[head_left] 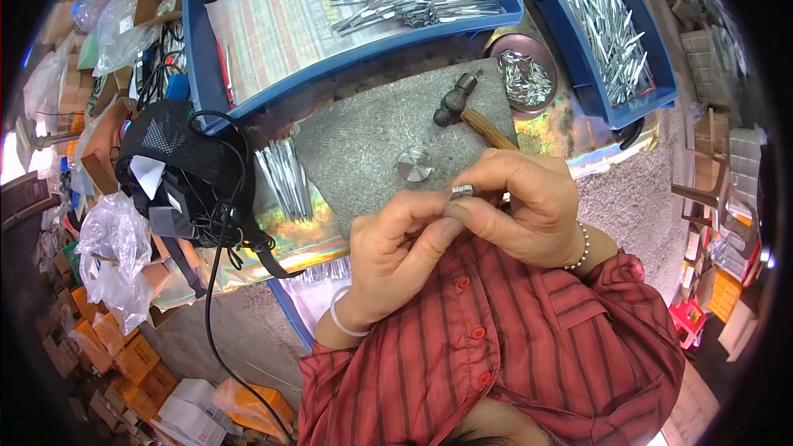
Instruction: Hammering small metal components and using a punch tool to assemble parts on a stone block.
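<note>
Close in front of my chest, my left hand [402, 241] and my right hand [529, 205] meet and pinch a small silvery metal piece [462, 191] between thumbs and forefingers. Its exact kind is too small to make out. Just beyond the hands lies a grey stone slab [363, 144] with a round shiny metal disc [415, 164] on it. A hammer [454, 101] with a dark head and wooden handle rests on the slab's right part, its handle end behind my right hand. Left of the slab lies a bundle of thin metal rods [284, 179].
A large blue tray [330, 66] with paper and many metal rods stands at the back. Another blue tray [585, 74] of rods is at the right. Between them and the slab sits a round dish [555, 74] of small metal parts. A black mesh bag [178, 144] with cables lies left.
</note>
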Motion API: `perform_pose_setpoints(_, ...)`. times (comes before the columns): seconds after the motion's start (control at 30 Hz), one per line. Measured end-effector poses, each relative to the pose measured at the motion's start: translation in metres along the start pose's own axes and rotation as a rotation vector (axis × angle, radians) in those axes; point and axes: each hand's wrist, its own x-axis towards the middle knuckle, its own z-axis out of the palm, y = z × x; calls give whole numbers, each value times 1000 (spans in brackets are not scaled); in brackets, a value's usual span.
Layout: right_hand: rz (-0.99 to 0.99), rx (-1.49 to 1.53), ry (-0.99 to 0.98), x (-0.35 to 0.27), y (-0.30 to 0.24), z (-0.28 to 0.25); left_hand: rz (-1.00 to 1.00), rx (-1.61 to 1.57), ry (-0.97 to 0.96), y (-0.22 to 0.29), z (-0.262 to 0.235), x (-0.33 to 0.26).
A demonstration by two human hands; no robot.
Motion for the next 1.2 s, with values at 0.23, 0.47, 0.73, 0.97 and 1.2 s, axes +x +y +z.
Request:
perform_pose_setpoints(0.23,19,-28,-13,-2,-3,-3,44,98,-26,6,2,1)
perform_pose_setpoints(0.47,19,-34,-35,0,-5,-3,17,69,-4,6,3,-2)
perform_pose_setpoints(0.73,-22,37,-59,2,-5,-2,32,95,-1,8,1,-5)
perform_pose_setpoints(0.97,-44,12,-43,0,-6,-2,31,114,-11,6,3,-7)
perform_pose_setpoints(1.2,198,16,-172,3,2,-4,-142,22,-70,4,1,-5)
